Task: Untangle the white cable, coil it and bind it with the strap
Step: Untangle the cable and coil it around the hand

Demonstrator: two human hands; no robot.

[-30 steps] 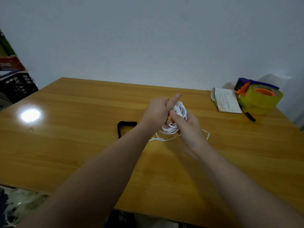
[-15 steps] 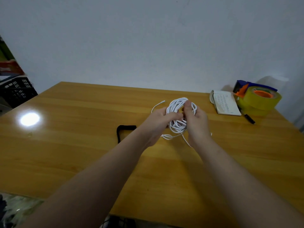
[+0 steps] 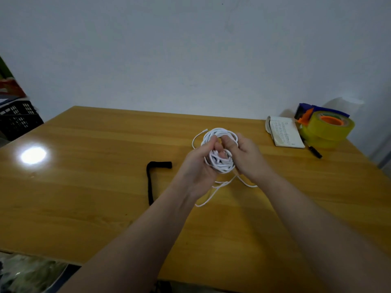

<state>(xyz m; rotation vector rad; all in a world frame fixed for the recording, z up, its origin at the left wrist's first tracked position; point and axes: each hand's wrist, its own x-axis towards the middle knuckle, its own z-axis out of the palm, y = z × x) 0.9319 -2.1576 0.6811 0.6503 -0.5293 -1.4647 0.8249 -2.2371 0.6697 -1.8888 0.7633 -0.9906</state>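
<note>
The white cable (image 3: 220, 163) is a loose bundle of loops held above the wooden table (image 3: 95, 187). My left hand (image 3: 197, 166) grips the bundle from the left, fingers curled through its loops. From the right, my right hand (image 3: 247, 158) pinches the bundle with its thumb on top. One plug end sticks out at the upper left, and loose strands trail down onto the table below my hands. The black strap (image 3: 151, 180) lies bent in an L on the table, left of my left hand, untouched.
At the back right stand a yellow tape roll (image 3: 326, 129) in a blue dispenser, an open notebook (image 3: 284, 134) and a black pen (image 3: 315, 152). A black crate (image 3: 17, 118) sits off the table's left edge. A lamp glare shows on the left tabletop.
Both hands have shifted their hold on the bundle and turned it, so the loops now face the camera more openly. More loose cable trails onto the table below.
</note>
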